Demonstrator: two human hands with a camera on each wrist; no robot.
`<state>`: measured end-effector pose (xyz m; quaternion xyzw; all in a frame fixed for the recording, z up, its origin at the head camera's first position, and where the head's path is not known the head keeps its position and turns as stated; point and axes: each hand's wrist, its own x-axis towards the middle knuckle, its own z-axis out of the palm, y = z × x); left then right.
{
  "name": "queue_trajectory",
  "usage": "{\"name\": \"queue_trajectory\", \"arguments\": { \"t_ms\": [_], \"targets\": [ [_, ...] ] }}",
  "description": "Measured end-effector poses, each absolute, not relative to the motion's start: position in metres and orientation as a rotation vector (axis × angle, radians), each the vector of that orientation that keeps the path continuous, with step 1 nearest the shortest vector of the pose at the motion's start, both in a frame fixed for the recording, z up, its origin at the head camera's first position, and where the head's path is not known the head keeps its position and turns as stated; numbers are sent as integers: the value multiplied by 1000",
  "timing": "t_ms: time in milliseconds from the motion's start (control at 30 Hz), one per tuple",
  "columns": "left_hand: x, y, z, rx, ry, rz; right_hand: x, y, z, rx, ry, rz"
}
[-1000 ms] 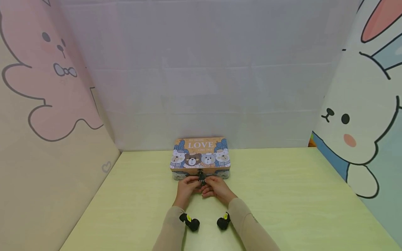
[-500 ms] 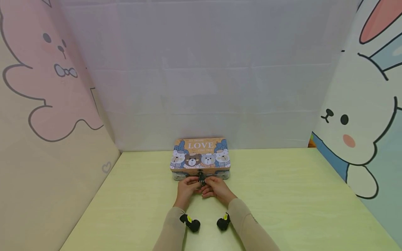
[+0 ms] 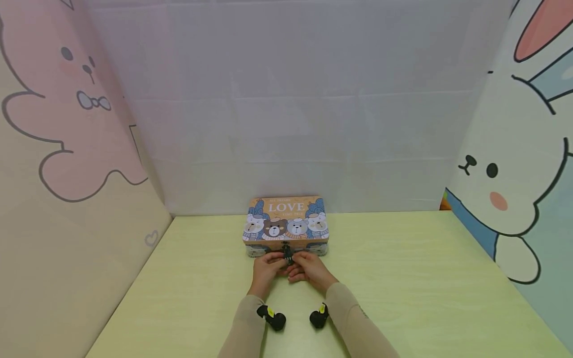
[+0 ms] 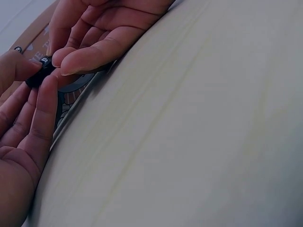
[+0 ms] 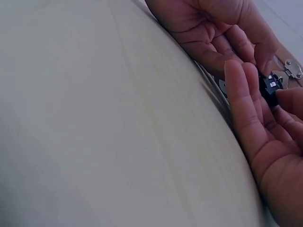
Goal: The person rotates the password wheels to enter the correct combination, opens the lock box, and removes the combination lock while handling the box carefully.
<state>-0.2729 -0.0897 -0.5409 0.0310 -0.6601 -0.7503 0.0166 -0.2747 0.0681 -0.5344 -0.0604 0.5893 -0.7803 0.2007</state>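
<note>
A small black combination padlock (image 3: pixel 288 254) with white-marked dials hangs at the front latch of a tin box (image 3: pixel 286 221) printed with bears and the word LOVE. From the left, my left hand (image 3: pixel 265 271) pinches the padlock between thumb and fingers. My right hand (image 3: pixel 312 269) pinches it from the other side. In the right wrist view the dials of the padlock (image 5: pixel 271 87) show between the fingertips, close beside the metal latch (image 5: pixel 293 69). Fingers cover most of the padlock (image 4: pixel 40 73) in the left wrist view. The tin's lid is down.
The tin stands near the back of a pale yellow-green table (image 3: pixel 403 278). Behind it hangs a white cloth wall (image 3: pixel 295 109). Side panels carry a pink cartoon (image 3: pixel 80 124) and a white rabbit (image 3: pixel 506 189). Black wrist cameras (image 3: pixel 276 321) sit under both forearms.
</note>
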Motion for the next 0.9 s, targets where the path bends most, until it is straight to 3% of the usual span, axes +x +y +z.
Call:
{"name": "queue_trajectory", "arguments": {
  "t_ms": [533,800,900],
  "targets": [
    [-272,-91,-539,94,-2026,-2371,-275,68,-534,-173,1654,-2170],
    [-255,-89,-511,105,-2058,-2340,-275,70,-534,-182,1655,-2165],
    [-259,-88,-518,124,-2052,-2323,-274,69,-533,-181,1655,-2164]
  ]
}}
